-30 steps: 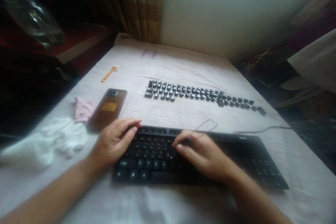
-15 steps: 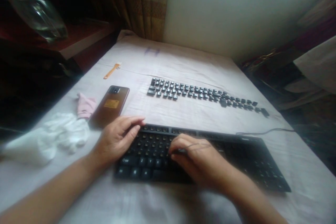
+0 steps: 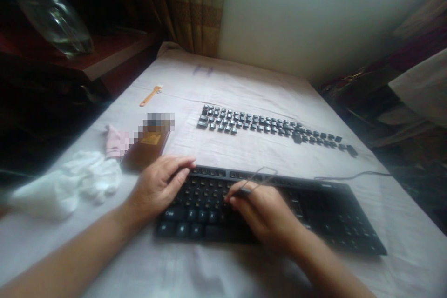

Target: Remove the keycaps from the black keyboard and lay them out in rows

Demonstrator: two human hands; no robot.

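A black keyboard (image 3: 323, 209) lies across the near part of the cloth-covered surface. Many of its upper-left keys are off, while keys such as Z, Y and X stay on the lower row. My left hand (image 3: 159, 184) is closed around the keyboard's upper left edge, thumb and fingers near its corner. Over the middle of the keys, my right hand (image 3: 268, 209) pinches a wire keycap puller (image 3: 243, 192) by its dark handle. The puller's wire loop sticks up beyond the fingers; whatever lies under the fingertips is hidden. Removed keycaps (image 3: 267, 125) stand in rows behind the keyboard.
An orange-handled brush (image 3: 150, 96) lies at the back left. Nearer are a brown phone (image 3: 148, 151), partly pixelated, a pink cloth (image 3: 114, 142) and a crumpled white cloth (image 3: 70, 186). A cable (image 3: 356, 176) runs off right. A glass vessel (image 3: 57, 21) stands on a wooden table.
My right hand has turned a little, and the puller's wire loop now points up and away instead of lying across the hand. My left hand keeps its place on the keyboard.
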